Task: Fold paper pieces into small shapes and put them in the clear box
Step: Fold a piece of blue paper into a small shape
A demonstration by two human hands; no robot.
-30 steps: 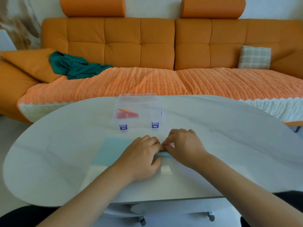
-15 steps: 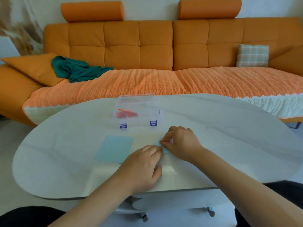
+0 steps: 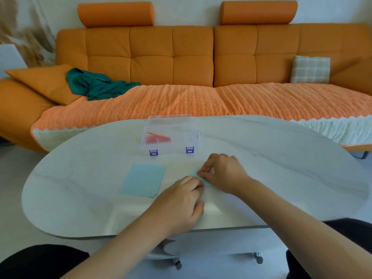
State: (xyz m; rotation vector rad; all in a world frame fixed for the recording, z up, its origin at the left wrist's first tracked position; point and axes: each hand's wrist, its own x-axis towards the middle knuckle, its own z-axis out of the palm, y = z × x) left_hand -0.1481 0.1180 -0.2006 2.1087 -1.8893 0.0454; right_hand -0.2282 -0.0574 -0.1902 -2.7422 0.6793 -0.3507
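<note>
Setting: white marbled table (image 3: 281,168), orange sofa (image 3: 171,57) across the upper frame, green cloth (image 3: 96,85) at upper left, plaid cushion (image 3: 311,69) at upper right.

Box (image 3: 181,125): clear, centre of frame, lid raised; one red shape (image 3: 158,138) inside, left half.

Sheets (image 3: 143,180): pale blue, flat, left of centre, apart from both hands.

Paper (image 3: 207,184): pale blue, small, partly folded, on the table below the box, between the two hands.

Right hand (image 3: 223,174): thumb and forefinger pinch the paper's upper corner.

Left hand (image 3: 179,202): palm down, fingers bent, tips on the paper's lower-left edge; pressing or pinching cannot be told.
</note>
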